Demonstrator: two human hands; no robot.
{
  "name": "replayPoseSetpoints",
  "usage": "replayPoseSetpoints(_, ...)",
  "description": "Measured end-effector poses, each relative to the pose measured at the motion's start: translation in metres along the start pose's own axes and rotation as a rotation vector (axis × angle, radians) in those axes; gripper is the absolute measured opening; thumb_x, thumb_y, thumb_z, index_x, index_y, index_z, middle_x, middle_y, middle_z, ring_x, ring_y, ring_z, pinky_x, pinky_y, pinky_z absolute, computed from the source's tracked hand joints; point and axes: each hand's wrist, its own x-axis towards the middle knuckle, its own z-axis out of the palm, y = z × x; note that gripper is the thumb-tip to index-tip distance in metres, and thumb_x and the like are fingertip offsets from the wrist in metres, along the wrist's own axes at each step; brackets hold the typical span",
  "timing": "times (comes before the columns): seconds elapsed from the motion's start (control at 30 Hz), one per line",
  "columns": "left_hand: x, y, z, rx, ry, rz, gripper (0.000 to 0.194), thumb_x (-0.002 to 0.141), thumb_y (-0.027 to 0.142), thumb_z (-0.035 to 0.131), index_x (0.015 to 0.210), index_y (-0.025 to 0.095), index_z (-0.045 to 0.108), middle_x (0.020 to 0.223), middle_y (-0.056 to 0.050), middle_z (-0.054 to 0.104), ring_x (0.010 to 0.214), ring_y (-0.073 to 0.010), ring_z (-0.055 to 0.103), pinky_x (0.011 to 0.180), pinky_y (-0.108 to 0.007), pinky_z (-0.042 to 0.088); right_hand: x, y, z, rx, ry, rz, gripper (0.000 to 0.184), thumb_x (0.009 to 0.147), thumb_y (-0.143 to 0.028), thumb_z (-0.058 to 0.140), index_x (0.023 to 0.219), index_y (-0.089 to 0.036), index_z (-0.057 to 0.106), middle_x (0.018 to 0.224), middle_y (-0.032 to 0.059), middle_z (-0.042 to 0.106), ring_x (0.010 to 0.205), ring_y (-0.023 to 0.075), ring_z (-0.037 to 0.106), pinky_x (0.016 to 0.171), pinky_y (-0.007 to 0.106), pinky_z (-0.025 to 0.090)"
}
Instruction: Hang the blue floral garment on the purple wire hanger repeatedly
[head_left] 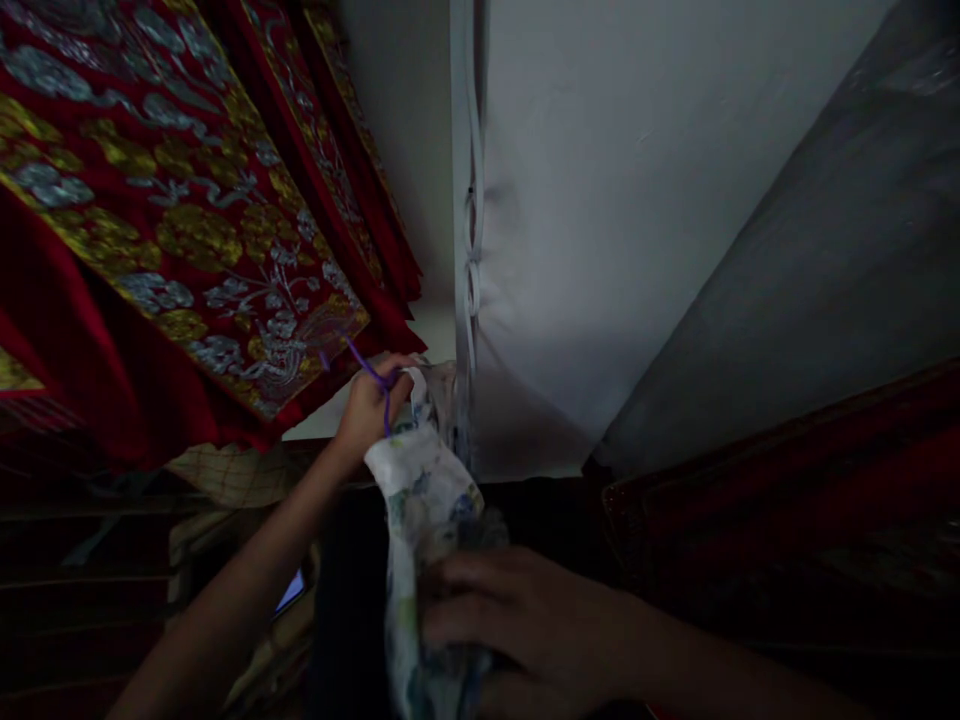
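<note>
A white cloth with a blue and green floral print [424,470] hangs down in front of me. My left hand [375,400] is closed around its upper part. A thin purple strip [366,362], perhaps a cord or a hanger, runs through the same grip and down to the cloth's top edge. Lower down, my right hand [517,610] is slightly blurred, its bent fingers closed on the right side of the floral cloth. Folds and the right hand hide part of the fabric.
Red hangings with gold and silver embroidery [195,230] fill the upper left. A pale wall [600,180] carries white cables [473,240] down its corner. At lower left, a lit screen [291,590] shows near wooden furniture [195,540]. Dark red fabric [787,460] lies at right.
</note>
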Motion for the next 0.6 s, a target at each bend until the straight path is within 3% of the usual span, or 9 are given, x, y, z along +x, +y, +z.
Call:
replayPoseSetpoints(0.07, -0.011, 0.017, 0.011, -0.028, -0.058, -0.014, 0.019, 0.094, 0.036, 0.054, 0.09, 0.019, 0.062, 0.075, 0.001, 0.059, 0.068, -0.0145, 0.055, 0.063, -0.024, 0.042, 0.002, 0.003, -0.003, -0.008, -0.014, -0.03, 0.047, 0.096, -0.045, 0.061, 0.133, -0.018, 0.052, 0.122, 0.0114, 0.064, 0.112, 0.0187, 0.065, 0.091, 0.027, 0.054)
replayPoseSetpoints(0.1, -0.016, 0.026, 0.016, -0.045, -0.075, -0.016, 0.021, 0.096, 0.035, 0.051, 0.086, 0.019, 0.061, 0.071, 0.002, 0.055, 0.065, -0.014, 0.051, 0.061, -0.024, 0.04, 0.002, 0.006, -0.011, -0.031, 0.04, -0.021, 0.05, 0.094, -0.046, 0.065, 0.134, -0.019, 0.053, 0.126, 0.0116, 0.064, 0.116, 0.0188, 0.064, 0.095, 0.027, 0.053)
replayPoseSetpoints(0.17, -0.022, 0.049, 0.02, -0.112, -0.107, -0.041, 0.023, 0.094, 0.032, 0.047, 0.077, 0.02, 0.055, 0.066, 0.003, 0.047, 0.061, -0.0133, 0.044, 0.057, -0.024, 0.035, -0.001, 0.018, -0.034, -0.157, 0.262, 0.069, 0.047, 0.093, -0.041, 0.069, 0.133, -0.022, 0.057, 0.13, 0.011, 0.062, 0.121, 0.0195, 0.061, 0.102, 0.03, 0.05)
replayPoseSetpoints(0.27, -0.021, 0.083, 0.018, -0.277, -0.199, -0.11, 0.023, 0.087, 0.032, 0.049, 0.068, 0.02, 0.047, 0.063, 0.003, 0.041, 0.057, -0.0125, 0.037, 0.051, -0.025, 0.03, -0.011, 0.044, -0.077, -0.343, 0.632, 0.344, 0.038, 0.094, -0.035, 0.066, 0.131, -0.025, 0.062, 0.133, 0.0107, 0.062, 0.127, 0.0248, 0.056, 0.108, 0.041, 0.046)
replayPoseSetpoints(0.37, -0.012, 0.106, 0.016, -0.464, -0.327, -0.168, 0.025, 0.084, 0.036, 0.054, 0.067, 0.019, 0.049, 0.059, 0.003, 0.041, 0.051, -0.0111, 0.035, 0.047, -0.024, 0.026, -0.023, 0.066, -0.103, -0.044, 0.652, 0.651, 0.038, 0.091, -0.056, 0.063, 0.1, -0.021, 0.074, 0.096, 0.0074, 0.072, 0.091, 0.0238, 0.068, 0.079, 0.036, 0.056)
replayPoseSetpoints(0.43, -0.008, 0.11, 0.016, -0.596, -0.378, -0.223, 0.017, 0.082, 0.035, 0.06, 0.079, 0.018, 0.06, 0.064, 0.002, 0.053, 0.054, -0.0116, 0.046, 0.049, -0.023, 0.034, -0.028, 0.074, -0.105, 0.267, 0.686, 0.809, 0.05, 0.081, -0.07, 0.068, 0.077, -0.02, 0.071, 0.066, 0.0023, 0.065, 0.059, 0.0178, 0.062, 0.053, 0.029, 0.05)
replayPoseSetpoints(0.47, -0.006, 0.107, 0.017, -0.659, -0.395, -0.251, 0.018, 0.08, 0.032, 0.065, 0.092, 0.019, 0.065, 0.073, 0.0, 0.062, 0.06, -0.0136, 0.056, 0.054, -0.023, 0.041, -0.031, 0.076, -0.104, 0.385, 0.767, 0.857, 0.053, 0.074, -0.073, 0.072, 0.071, -0.02, 0.069, 0.059, 0.0007, 0.061, 0.052, 0.0164, 0.058, 0.047, 0.027, 0.047)
replayPoseSetpoints(0.53, -0.007, 0.094, 0.017, -0.742, -0.401, -0.314, 0.043, 0.073, 0.029, 0.074, 0.115, 0.021, 0.065, 0.094, -0.004, 0.072, 0.08, -0.0215, 0.069, 0.069, -0.031, 0.054, -0.034, 0.076, -0.102, 0.516, 1.013, 0.88, 0.051, 0.064, -0.069, 0.081, 0.071, -0.021, 0.067, 0.057, -0.0002, 0.062, 0.052, 0.0174, 0.06, 0.046, 0.027, 0.049)
replayPoseSetpoints(0.6, -0.012, 0.072, 0.016, -0.737, -0.298, -0.377, 0.051, 0.07, 0.035, 0.078, 0.118, 0.02, 0.067, 0.104, -0.009, 0.075, 0.094, -0.0306, 0.072, 0.081, -0.043, 0.058, -0.038, 0.075, -0.108, 0.56, 1.245, 0.844, 0.041, 0.068, -0.059, 0.083, 0.073, -0.021, 0.067, 0.062, 0.0007, 0.066, 0.06, 0.0204, 0.067, 0.053, 0.03, 0.055)
